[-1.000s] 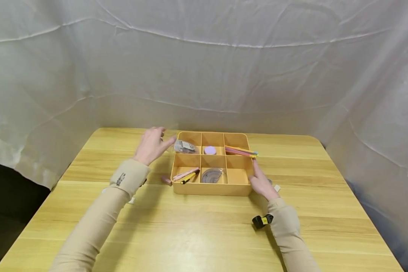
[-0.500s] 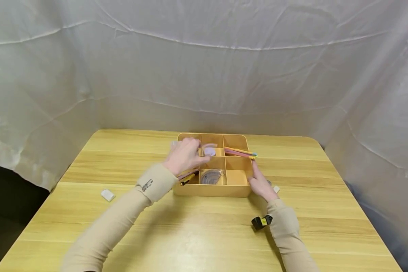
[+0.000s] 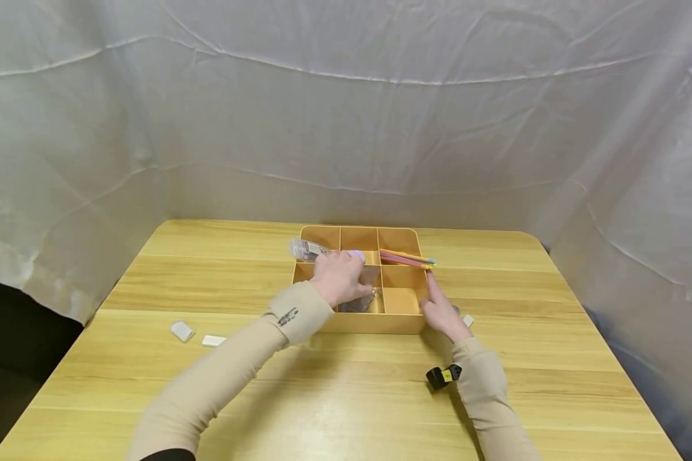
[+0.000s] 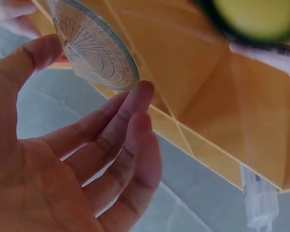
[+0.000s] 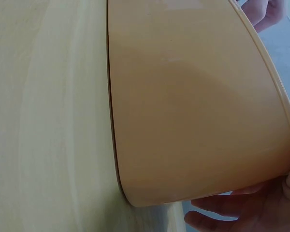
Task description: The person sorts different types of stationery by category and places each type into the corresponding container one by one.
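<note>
A yellow-orange divided box [image 3: 375, 324] stands near the table's far side. My left hand [image 3: 340, 278] reaches over its front middle compartment and pinches a clear protractor [image 4: 94, 46] by its edges, between thumb and fingertips, tilted. At the box's front right corner, my right hand [image 3: 444, 314] holds the side wall, thumb at the rim and fingers along the outside [image 5: 261, 205]. Colored pencils [image 3: 406, 258] lie across the back right compartment. A clear plastic tube [image 3: 308, 249] leans over the back left one. Partly covered by my left hand is a purple round item [image 3: 356, 254].
White blocks [image 3: 182, 331] lie on the table [image 3: 346, 397] at left, and a small white piece [image 3: 468, 321] sits beside my right hand. A pale pink pen [image 4: 270, 60] shows in the left wrist view. A grey curtain [image 3: 346, 128] hangs behind the table.
My left hand has moved from beside the box's back left corner, over the left compartments, to the front middle, and has taken hold of the protractor. The right hand stays at the corner.
</note>
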Demonstrator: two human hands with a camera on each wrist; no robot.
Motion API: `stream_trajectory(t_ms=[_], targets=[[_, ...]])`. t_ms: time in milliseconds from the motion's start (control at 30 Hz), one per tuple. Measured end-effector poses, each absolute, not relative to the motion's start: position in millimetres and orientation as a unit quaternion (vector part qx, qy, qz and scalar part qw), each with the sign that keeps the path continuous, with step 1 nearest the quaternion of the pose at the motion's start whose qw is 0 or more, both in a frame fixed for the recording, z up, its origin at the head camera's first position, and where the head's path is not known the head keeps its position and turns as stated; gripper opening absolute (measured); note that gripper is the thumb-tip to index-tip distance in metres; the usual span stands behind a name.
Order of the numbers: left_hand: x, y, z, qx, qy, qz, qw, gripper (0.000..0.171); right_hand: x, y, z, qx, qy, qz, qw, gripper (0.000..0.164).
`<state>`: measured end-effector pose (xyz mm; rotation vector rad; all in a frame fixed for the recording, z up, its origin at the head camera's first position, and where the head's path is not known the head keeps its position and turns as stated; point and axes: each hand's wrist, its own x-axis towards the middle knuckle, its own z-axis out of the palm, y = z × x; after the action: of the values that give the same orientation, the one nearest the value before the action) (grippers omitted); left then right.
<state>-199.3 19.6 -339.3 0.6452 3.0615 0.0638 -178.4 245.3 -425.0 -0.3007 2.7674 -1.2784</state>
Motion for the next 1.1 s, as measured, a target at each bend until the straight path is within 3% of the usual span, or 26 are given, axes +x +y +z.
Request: stream_trajectory(t_ms=[600,933,1100], targets=[[-200,26,-352,0.214,0.976,-0.048,0.009,0.042,-179,242,-423,-0.104,0.9,-0.422,0.035,0.071],[-173,-29,-346,0.187,0.953,0.19,-0.145,0.046,-176,246,-424,-0.102,0.902,-0.417,0.046,0.071],[-163,-66,-362,0.137,0.91,0.367,-0.137,0.047,-174,247,-421,-0.103,0.903,-0.414,0.046,0.071]])
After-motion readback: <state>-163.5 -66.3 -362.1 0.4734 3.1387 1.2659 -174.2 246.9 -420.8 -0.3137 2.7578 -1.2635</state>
